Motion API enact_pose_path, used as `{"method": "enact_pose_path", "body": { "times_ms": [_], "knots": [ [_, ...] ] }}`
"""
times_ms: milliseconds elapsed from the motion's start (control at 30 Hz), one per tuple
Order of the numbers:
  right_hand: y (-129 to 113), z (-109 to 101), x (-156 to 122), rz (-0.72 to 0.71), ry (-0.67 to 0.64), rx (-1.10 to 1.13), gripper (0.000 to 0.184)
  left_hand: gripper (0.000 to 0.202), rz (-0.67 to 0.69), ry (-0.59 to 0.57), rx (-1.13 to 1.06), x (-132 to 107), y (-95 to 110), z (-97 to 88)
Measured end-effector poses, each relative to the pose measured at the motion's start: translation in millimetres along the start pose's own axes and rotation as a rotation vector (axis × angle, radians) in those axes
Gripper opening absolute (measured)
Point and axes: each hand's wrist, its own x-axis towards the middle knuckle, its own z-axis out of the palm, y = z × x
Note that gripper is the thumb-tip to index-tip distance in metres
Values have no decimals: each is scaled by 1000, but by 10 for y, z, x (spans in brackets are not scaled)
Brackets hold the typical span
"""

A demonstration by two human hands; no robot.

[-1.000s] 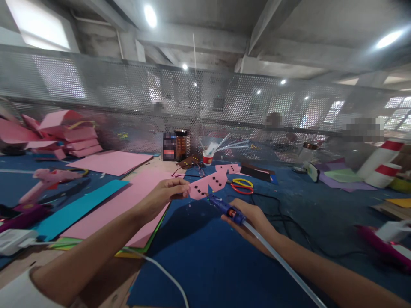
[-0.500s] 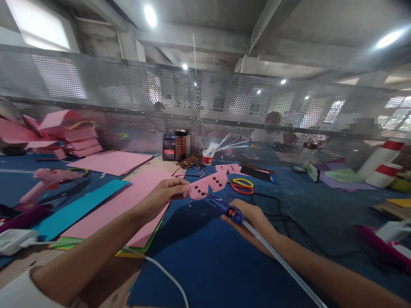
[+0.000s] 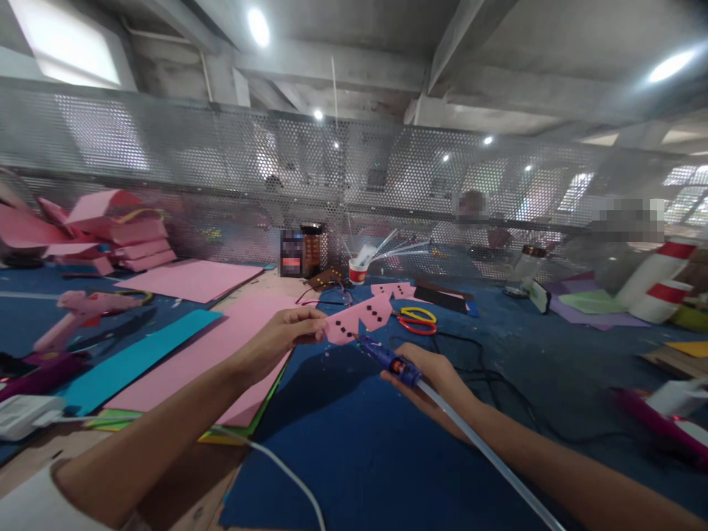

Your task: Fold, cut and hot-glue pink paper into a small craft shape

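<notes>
Between thumb and fingers, my left hand [image 3: 296, 328] pinches the left end of a pink paper cutout [image 3: 362, 313]. The cutout has a notch in its lower edge and several small black squares on its face. My right hand [image 3: 431, 369] is wrapped around a blue hot glue gun [image 3: 387, 356], with a long clear glue stick [image 3: 487, 453] trailing from its back. The nozzle is at the cutout's lower edge, close to a black square; whether it touches I cannot tell. Behind lies a similar pink cutout [image 3: 403, 290], beside scissors [image 3: 417, 321] with yellow and red handles.
Pink sheets [image 3: 182, 369] and a teal strip [image 3: 149, 354] lie left, near a pink glue gun [image 3: 82, 313]. A paper cup [image 3: 358, 271] of clear sticks stands behind the cutouts. Black cable [image 3: 498, 376] runs across the right side. A perforated metal screen [image 3: 387, 177] borders the table's back.
</notes>
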Motion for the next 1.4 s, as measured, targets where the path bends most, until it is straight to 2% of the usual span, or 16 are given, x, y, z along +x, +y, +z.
{"method": "enact_pose_path", "body": {
  "times_ms": [333,500,933,1400],
  "knots": [
    [37,85,0,22,69,-31,19,17,-4,-29,-24,12,-31,-21],
    [3,58,-3,-23,37,8,18,16,1,-41,-24,20,-51,-19],
    [-23,17,-20,-14,-59,-44,20,16,-6,-64,-23,8,-53,-1],
    [-24,30,-26,-15,-32,-21,18,18,1,-81,-29,0,-57,-4]
  ]
}}
